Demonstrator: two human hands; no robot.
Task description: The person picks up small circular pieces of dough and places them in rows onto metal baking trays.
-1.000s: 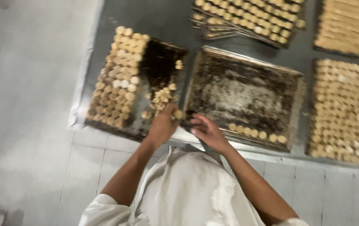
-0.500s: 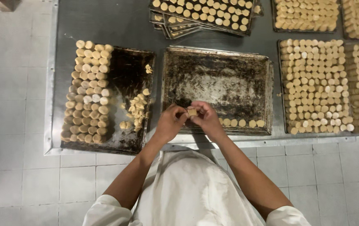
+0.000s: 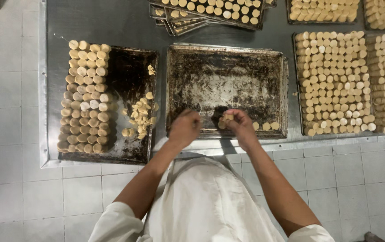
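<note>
We count two hands, left hand (image 3: 184, 129) and right hand (image 3: 239, 126), two dark baking trays (image 3: 228, 58), and three cookies (image 3: 264, 126) in the middle tray's near row.

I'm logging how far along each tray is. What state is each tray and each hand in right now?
Middle tray: nearly bare, a few dough pieces along its near edge.
Left tray: left part packed in rows, right part holds a loose pile.
Right tray: full.
Stacked trays: top one filled.
Right hand: holding dough pieces.
Left hand: blurred, grip unclear.
</note>
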